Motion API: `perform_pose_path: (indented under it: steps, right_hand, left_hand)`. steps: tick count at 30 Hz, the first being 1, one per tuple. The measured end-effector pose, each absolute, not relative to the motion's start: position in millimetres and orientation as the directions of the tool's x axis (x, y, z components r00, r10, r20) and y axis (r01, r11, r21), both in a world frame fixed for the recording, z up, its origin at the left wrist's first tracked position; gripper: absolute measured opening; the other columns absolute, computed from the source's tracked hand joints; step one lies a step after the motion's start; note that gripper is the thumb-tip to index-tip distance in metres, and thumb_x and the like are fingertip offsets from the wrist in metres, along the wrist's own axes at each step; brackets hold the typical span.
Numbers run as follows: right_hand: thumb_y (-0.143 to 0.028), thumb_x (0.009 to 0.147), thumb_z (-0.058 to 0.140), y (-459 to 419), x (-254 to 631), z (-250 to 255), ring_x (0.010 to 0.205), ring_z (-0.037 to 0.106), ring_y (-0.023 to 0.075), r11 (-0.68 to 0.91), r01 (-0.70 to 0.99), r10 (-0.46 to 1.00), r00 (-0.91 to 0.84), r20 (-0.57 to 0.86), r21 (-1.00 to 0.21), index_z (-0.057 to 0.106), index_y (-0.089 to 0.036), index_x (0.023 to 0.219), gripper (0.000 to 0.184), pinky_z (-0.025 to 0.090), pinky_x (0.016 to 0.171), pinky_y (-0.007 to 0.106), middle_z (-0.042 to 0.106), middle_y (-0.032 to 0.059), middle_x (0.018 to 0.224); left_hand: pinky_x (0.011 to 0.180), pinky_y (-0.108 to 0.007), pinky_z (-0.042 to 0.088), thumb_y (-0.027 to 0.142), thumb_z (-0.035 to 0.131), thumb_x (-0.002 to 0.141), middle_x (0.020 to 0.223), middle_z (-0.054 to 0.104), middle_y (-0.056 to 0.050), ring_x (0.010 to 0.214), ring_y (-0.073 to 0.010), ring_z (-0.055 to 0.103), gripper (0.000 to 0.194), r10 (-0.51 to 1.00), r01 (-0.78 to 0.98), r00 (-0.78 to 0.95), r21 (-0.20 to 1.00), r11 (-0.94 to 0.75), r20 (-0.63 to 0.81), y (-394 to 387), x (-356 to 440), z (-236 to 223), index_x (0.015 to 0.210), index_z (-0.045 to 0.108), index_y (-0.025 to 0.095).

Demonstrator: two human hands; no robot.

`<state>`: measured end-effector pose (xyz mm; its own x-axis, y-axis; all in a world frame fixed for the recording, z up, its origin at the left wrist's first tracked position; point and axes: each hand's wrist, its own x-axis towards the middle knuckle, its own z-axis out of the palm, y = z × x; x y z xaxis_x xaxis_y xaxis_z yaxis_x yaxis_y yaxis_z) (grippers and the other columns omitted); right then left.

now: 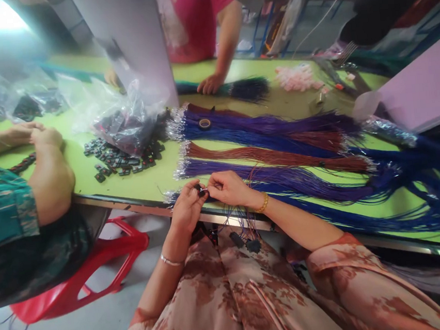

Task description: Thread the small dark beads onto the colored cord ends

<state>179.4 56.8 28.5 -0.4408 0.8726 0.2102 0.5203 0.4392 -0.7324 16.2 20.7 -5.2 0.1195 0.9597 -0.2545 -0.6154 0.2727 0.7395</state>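
Note:
My left hand [188, 205] is closed around a small black connector housing [200, 190], held up just over the table's front edge. Close against it, my right hand [228, 188] pinches a thin wire whose pale metal end points at the housing. Most of that wire is hidden by the fingers. Below my hands, several wires hang down with black connectors [253, 245] on their ends, against my patterned clothing. Just beyond my hands lie bundles of purple wires [220, 166], brown wires [258, 155] and blue wires [241, 138], with shiny terminals at their left ends.
A pile of black connectors [120, 159] and a clear plastic bag [130, 116] lie left on the green table [156, 188]. A tape roll [204, 123] rests on the wires. Co-workers' hands [40, 133] appear at left and across the table. A red stool [108, 256] stands below.

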Motion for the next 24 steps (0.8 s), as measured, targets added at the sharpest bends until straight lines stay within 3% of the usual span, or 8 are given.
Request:
perform_pose_path:
  steps: [9, 24]
  right_hand:
    - [-0.023, 0.075, 0.054, 53.8, 177.8, 34.1, 0.054, 0.042, 0.0095, 0.456, 0.53, 0.862, -0.462, 0.207, -0.715, 0.054, -0.017, 0.063, 0.014, 0.027, 0.054, 0.022, 0.055, -0.0018, 0.058]
    - [-0.023, 0.084, 0.049, 48.4, 177.8, 28.7, 0.061, 0.049, 0.0115, 0.557, 0.499, 0.808, -0.512, 0.293, -0.664, 0.057, -0.018, 0.075, 0.013, 0.034, 0.06, 0.023, 0.06, 0.0019, 0.069]
  left_hand:
    - [0.091, -0.028, 0.047, 0.024, 0.076, 0.07, 0.092, 0.062, -0.003, 0.088, -0.0117, 0.06, 0.036, 0.953, -0.621, 0.145, 0.725, 0.297, -0.266, 18.8, 16.6, -2.1, 0.101, 0.06, 0.019]
    - [0.081, -0.029, 0.053, 0.034, 0.08, 0.065, 0.084, 0.066, -0.001, 0.08, -0.0128, 0.064, 0.039, 0.969, -0.455, 0.009, 0.862, 0.224, -0.247, 16.4, 20.6, -3.1, 0.095, 0.061, 0.019]
